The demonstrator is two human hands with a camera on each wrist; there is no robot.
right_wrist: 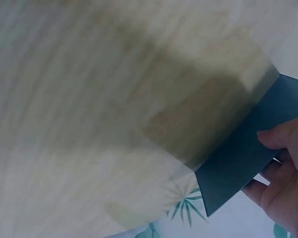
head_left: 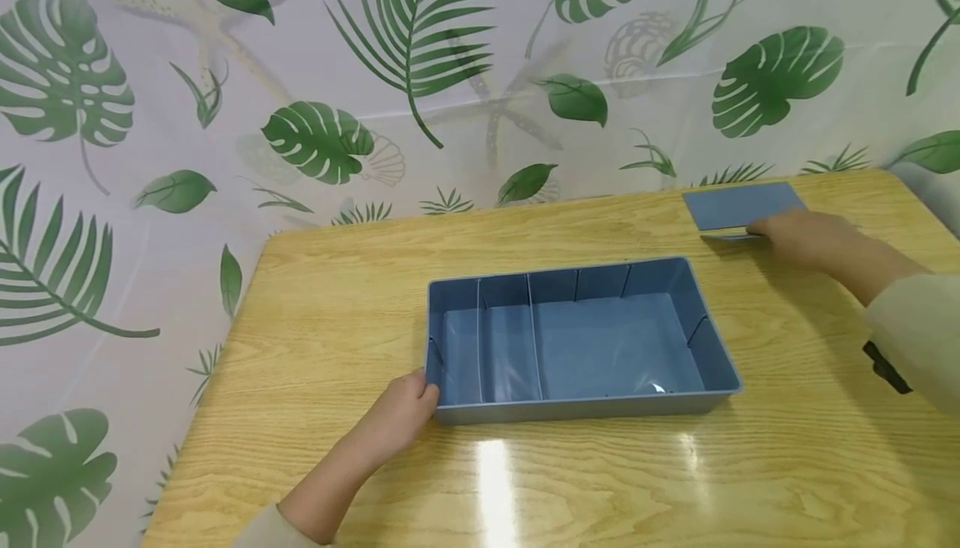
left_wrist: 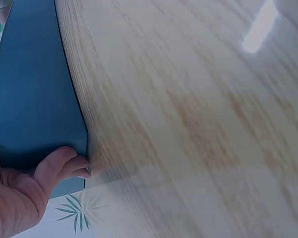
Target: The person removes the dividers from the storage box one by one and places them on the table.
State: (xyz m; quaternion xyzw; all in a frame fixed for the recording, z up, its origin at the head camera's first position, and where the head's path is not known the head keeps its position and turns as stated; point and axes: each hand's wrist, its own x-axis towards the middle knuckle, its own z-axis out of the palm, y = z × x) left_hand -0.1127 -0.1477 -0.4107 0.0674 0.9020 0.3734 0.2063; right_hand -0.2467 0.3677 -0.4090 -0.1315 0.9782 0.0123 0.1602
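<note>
A blue-grey plastic box (head_left: 585,409) stands on the table with two upright dividers inside its left part, the right one a thin divider (head_left: 536,348). My left hand (head_left: 399,411) grips the box's front left corner; the left wrist view shows its fingers bent against the end wall. At the back right my right hand (head_left: 804,239) pinches a flat blue divider panel (right_wrist: 238,148) by one edge, thumb on one face and fingers behind. In the head view this panel is nearly edge-on. Just behind it lies a blue-grey panel (head_left: 746,204) on the table.
The wood-grain table (head_left: 322,323) ends at the back against a leaf-patterned cloth (head_left: 465,72). Slots line the box's walls, and a small bright spot (head_left: 657,388) shows at its front right floor. A dark strap piece (head_left: 887,367) hangs by the right sleeve.
</note>
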